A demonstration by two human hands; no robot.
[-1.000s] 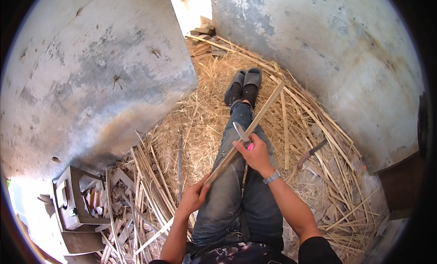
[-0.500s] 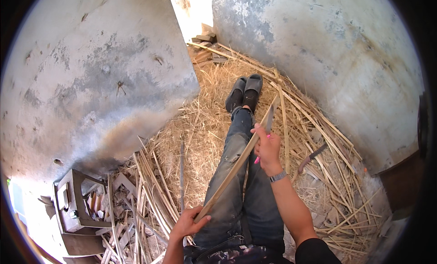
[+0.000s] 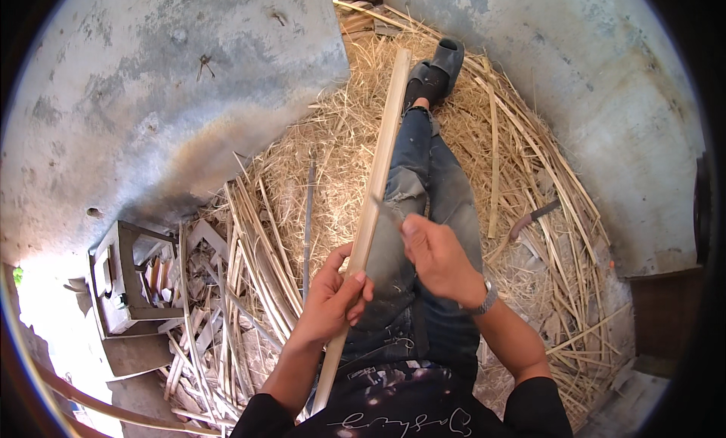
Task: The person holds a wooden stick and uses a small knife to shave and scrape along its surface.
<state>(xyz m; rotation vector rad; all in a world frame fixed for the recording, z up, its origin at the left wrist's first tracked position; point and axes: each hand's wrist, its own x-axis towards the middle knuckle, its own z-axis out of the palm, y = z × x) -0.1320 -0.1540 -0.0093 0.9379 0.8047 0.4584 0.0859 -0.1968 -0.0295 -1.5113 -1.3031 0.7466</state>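
A long, pale bamboo strip (image 3: 388,132) slants from beside my waist up past my knees toward my feet. My left hand (image 3: 333,298) is closed round its lower part, thumb on top. In my right hand (image 3: 442,260) is a knife (image 3: 388,210), gripped in a fist, its handle hidden by the fingers. The blade is slightly blurred and points left, its tip at the strip's right edge a little beyond my left hand. I cannot tell whether the blade cuts in. Both strip and hands are above my outstretched legs (image 3: 446,185).
Thin shavings (image 3: 340,124) cover the floor. Long split strips (image 3: 261,249) lie in a bundle at left, others (image 3: 560,188) along the right wall. A curved tool with a brown handle (image 3: 522,225) lies at right. A wooden frame (image 3: 140,315) stands at left near scraps.
The strip has swung more upright and slid toward my body. My left hand now grips farther from its near end. My right hand has come off the strip, with the knife turned leftward.
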